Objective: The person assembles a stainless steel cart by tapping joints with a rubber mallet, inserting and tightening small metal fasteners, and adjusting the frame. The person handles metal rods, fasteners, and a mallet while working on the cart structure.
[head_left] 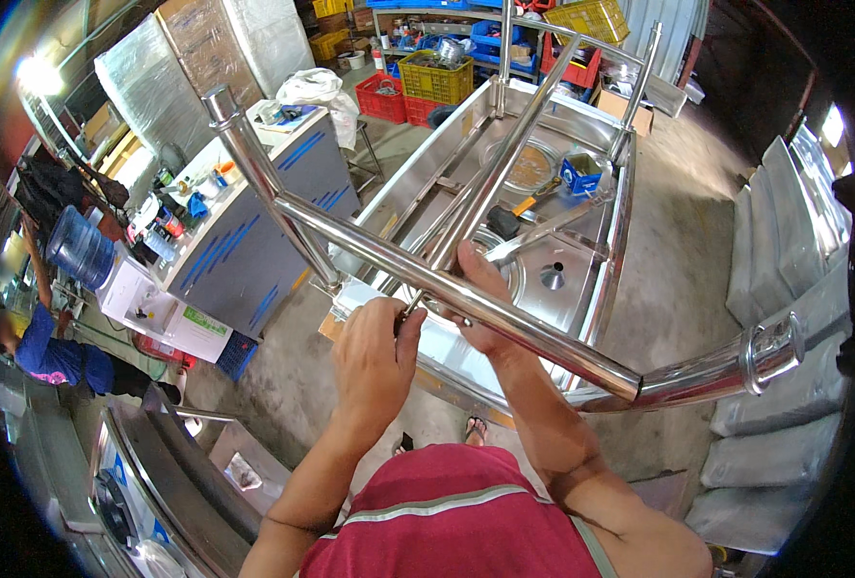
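Observation:
A shiny stainless-steel tube frame [379, 243] stands upside-down-looking on a steel basin unit [582, 289], its crossbar running in front of me. My left hand [377, 361] is closed around a thin metal tool, mostly hidden in the fingers, whose end points at the underside of the crossbar. My right hand [485, 294] wraps round the crossbar where a long lengthwise tube [519, 149] meets it, thumb on the near side of the joint. Inside the unit lie a black-headed mallet [503, 223], a blue box [580, 173] and a small metal funnel [553, 276].
On the left stands a grey cabinet [245, 255] with cluttered top, beside a water dispenser bottle [81, 249]. A person in blue [57, 347] is farther left. Crates [434, 79] fill shelves at the back. Wrapped panels [774, 462] lean at the right.

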The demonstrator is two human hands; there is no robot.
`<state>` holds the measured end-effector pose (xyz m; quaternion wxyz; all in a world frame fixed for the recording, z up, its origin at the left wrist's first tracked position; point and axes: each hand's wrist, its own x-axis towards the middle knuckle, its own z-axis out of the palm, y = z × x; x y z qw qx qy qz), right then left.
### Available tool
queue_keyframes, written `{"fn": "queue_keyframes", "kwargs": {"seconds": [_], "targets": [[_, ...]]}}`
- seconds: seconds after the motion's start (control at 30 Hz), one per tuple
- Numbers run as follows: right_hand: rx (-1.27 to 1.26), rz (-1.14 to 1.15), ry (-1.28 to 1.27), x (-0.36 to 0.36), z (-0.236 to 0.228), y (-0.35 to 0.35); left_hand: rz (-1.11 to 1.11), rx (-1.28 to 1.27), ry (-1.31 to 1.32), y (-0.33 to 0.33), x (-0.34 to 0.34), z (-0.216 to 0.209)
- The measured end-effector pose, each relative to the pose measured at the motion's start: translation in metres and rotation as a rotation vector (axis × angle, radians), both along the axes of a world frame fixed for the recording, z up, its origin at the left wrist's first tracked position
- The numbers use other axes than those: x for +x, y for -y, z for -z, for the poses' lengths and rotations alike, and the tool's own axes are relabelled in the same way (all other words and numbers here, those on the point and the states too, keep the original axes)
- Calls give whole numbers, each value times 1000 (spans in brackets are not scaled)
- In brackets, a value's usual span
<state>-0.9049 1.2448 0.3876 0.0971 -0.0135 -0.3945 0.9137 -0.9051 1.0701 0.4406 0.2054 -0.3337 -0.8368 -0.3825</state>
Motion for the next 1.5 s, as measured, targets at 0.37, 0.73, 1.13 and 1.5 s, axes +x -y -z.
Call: {"fn": "queue_keyframes", "kwargs": {"seconds": [0.37,0.73,1.13,1.5], "targets": [[460,109,315,73,69,44,442,220,1026,27,-50,54],[787,858,804,57,0,169,1298,64,982,12,-124,80],[50,1045,413,56,3,243,1698,-287,1455,22,-132,82],[770,1345,460,56,-9,257,1500,-122,2049,8,-133,101]]}}
